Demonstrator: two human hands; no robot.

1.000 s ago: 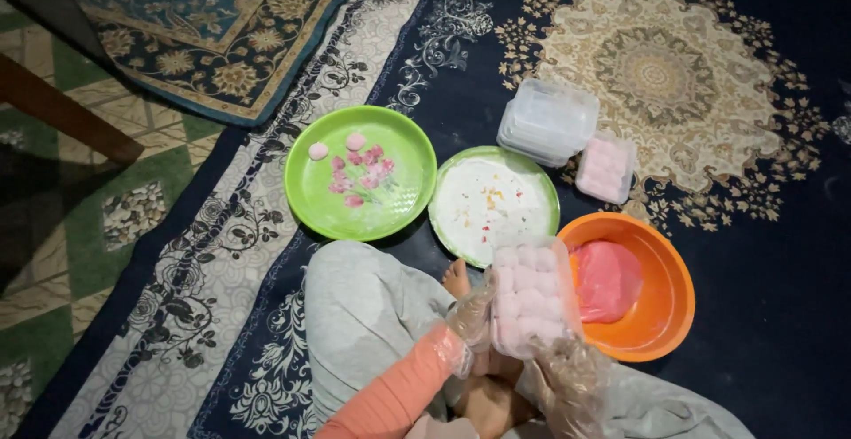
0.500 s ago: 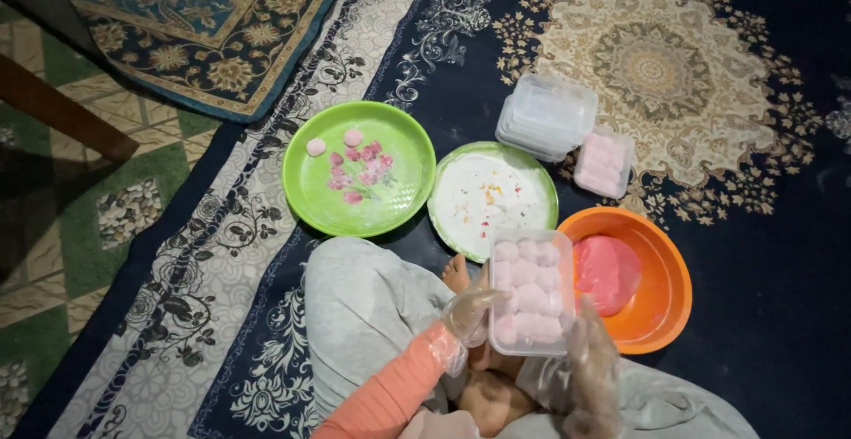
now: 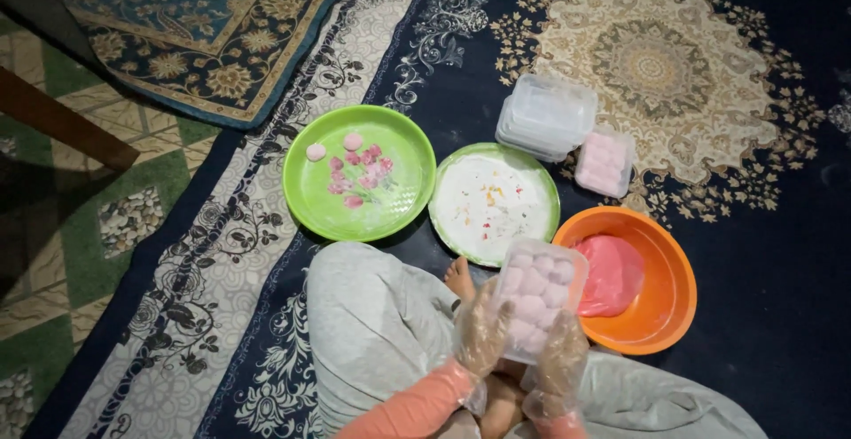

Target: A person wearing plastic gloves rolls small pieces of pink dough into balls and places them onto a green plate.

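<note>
- Down at six o'clock in the view, both hands, each in a thin clear plastic glove, were closed around a small clear rectangular plastic box (image 3: 538, 299) packed with pale pink round dough balls.
- Gripping it from its eight o'clock side was the left hand (image 3: 481, 336), fingers curled onto the box's lower edge.
- Under the box's lower end, at about five o'clock, the right hand (image 3: 560, 361) held it from below.
- That box hung tilted above the person's grey-trousered knee (image 3: 372, 324) and a bare foot (image 3: 460, 278), just beside the orange round plastic bowl (image 3: 656, 315).
- At three o'clock from the box, the bowl held a smooth lump of pink dough (image 3: 612, 272).
- Toward twelve o'clock lay a green plate dusted white with flour (image 3: 493, 201), touching the bowl's rim.
- Farther round, at ten o'clock, a bright green round plate (image 3: 358, 173) carried a few small pink pieces (image 3: 359, 168).
- Near one o'clock stood a stack of empty clear plastic boxes (image 3: 545, 116), and just beside it a filled box of pink balls (image 3: 605, 163).
- Everything rested on a dark blue patterned carpet (image 3: 762, 253).
</note>
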